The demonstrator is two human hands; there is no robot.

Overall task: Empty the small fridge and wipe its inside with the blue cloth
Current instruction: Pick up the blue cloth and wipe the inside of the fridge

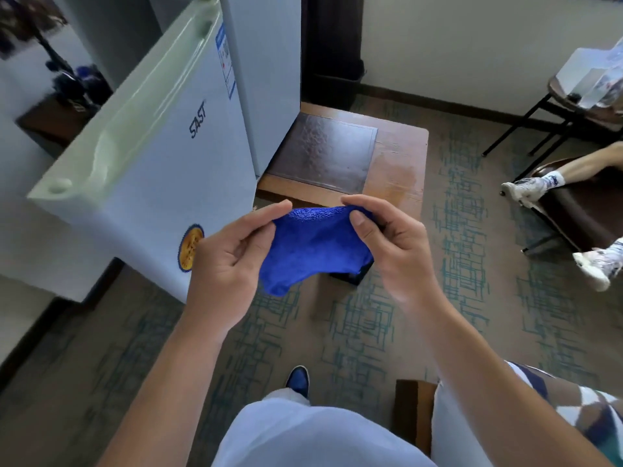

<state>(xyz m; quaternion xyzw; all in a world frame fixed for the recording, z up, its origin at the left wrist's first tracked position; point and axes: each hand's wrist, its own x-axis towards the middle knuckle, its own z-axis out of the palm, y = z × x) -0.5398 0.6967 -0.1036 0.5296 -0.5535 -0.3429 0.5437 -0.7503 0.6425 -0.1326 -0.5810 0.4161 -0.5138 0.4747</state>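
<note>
The blue cloth [312,246] hangs stretched between both my hands at the middle of the view. My left hand [229,251] pinches its left edge and my right hand [387,241] pinches its right edge. To the left stands the small white fridge [263,79] with its door [161,156] swung open toward me, outer face showing. The fridge's inside is hidden behind the door.
A low wooden table [397,153] with a dark inset panel stands beyond my hands, beside the fridge. Another person's legs and white shoes [526,187] rest on a dark seat at the right. A chair with papers [593,82] stands at the far right. Patterned carpet covers the floor.
</note>
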